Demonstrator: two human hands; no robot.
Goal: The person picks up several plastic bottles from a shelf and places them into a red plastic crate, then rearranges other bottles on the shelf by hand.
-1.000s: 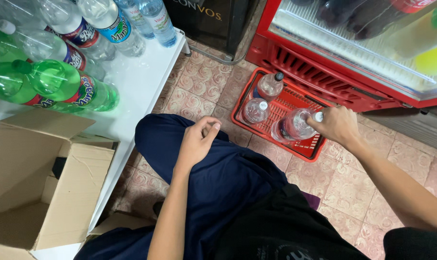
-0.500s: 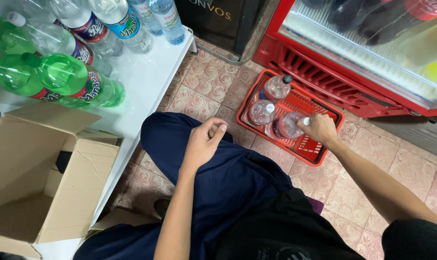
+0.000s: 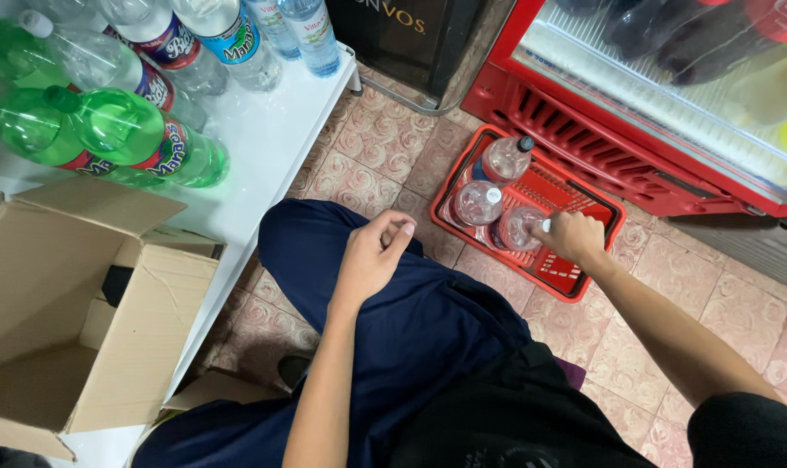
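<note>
My right hand (image 3: 573,239) reaches down into a red plastic basket (image 3: 588,264) on the tiled floor and grips a clear bottle with a white cap (image 3: 520,228). Two more clear bottles stand in the basket: one white-capped (image 3: 477,202) and one black-capped (image 3: 506,159). My left hand (image 3: 372,256) rests loosely curled on my knee in dark blue trousers and holds nothing.
A white table (image 3: 263,139) on the left carries green bottles (image 3: 107,139) lying on their sides and several clear bottles (image 3: 229,39). An open cardboard box (image 3: 73,303) sits at its near end. A red glass-door fridge (image 3: 671,95) stands beyond the basket, beside a black cabinet (image 3: 411,35).
My right hand has shifted left within the basket and now closes on the nearest bottle. My left hand stays on the knee.
</note>
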